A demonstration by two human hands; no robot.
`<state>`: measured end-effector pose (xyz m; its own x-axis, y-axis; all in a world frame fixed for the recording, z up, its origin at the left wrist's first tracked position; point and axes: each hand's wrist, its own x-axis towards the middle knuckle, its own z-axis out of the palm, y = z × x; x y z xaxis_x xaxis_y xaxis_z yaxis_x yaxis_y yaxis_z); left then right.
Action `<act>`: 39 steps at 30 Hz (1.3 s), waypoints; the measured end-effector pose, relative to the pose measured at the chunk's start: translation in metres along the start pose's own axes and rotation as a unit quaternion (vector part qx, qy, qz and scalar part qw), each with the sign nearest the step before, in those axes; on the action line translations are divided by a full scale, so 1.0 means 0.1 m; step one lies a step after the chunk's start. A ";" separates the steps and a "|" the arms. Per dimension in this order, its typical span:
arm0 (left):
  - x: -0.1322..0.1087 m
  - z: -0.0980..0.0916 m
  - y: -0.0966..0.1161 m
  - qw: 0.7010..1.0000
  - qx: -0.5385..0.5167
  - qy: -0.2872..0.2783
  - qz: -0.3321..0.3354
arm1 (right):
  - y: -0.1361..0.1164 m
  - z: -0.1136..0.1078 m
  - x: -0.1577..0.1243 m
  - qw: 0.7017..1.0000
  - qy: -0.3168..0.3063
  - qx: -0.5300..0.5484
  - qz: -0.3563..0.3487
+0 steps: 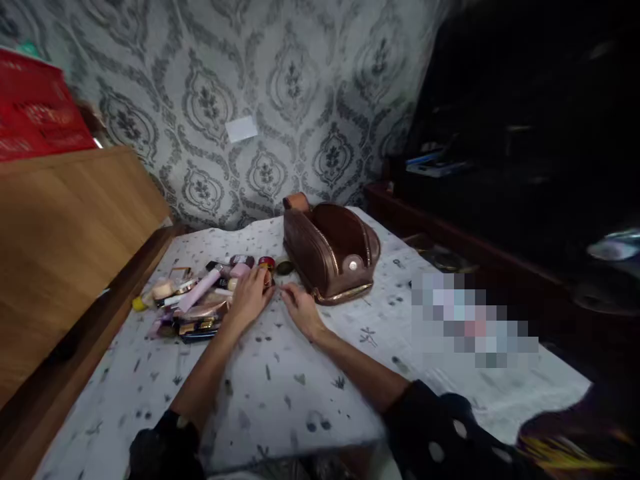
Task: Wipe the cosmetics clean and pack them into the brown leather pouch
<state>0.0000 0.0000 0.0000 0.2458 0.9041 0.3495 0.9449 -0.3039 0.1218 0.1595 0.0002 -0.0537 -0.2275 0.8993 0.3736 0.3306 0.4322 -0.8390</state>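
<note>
A: Two hands down on the bench (280, 380), both just left of the one brown bag (330, 257), which stands unzipped.

B: The left hand (250, 297) sits on the edge of the pile (195, 307) of cosmetics, left of the bag. Fingers are curled; whether the grip has closed on anything, I can't tell.

A: And the right hand (303, 310)?

B: Just beside the bag's front corner, fingers laid out loose on the cloth, holding nothing.

A: Count the pile?

B: Too blurred. One pink tube (200, 290), and one red pot (267, 262) nearest the bag.
</note>
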 end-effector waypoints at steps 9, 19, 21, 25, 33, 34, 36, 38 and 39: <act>0.31 -0.14 0.09 0.992 0.105 -0.049 -0.039 | 0.02 0.02 -0.01 1.000 0.015 0.003 0.010; 0.92 0.26 0.10 0.987 0.061 -0.146 -0.023 | 0.04 0.03 0.01 0.999 0.042 0.010 0.017; 0.99 0.30 -0.02 0.985 0.046 -0.163 -0.034 | 0.06 0.04 0.02 0.999 0.047 0.013 0.019; 1.08 0.27 -0.34 0.984 0.003 -0.168 -0.051 | 0.08 0.05 0.02 0.998 0.052 0.023 0.028; 1.14 0.28 -0.74 0.981 -0.049 -0.157 -0.105 | 0.04 0.03 0.02 0.998 0.043 0.031 0.040; 1.14 0.28 -0.75 0.980 -0.053 -0.159 -0.108 | 0.03 0.03 0.02 0.998 0.042 0.029 0.043; 1.14 0.27 -0.73 0.978 -0.063 -0.167 -0.111 | 0.00 0.02 0.02 0.998 0.040 0.023 0.052; 1.13 0.26 -0.69 0.975 -0.077 -0.177 -0.107 | -0.04 0.01 0.00 0.997 0.039 0.014 0.060; 1.13 0.26 -0.68 0.973 -0.086 -0.185 -0.103 | -0.06 0.00 0.00 0.997 0.038 0.010 0.063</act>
<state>-0.0305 0.1304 0.0074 0.1469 0.9877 -0.0539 0.9397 -0.1223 0.3193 0.1575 -0.0026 -0.0484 -0.1159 0.9490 0.2933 0.3343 0.3154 -0.8881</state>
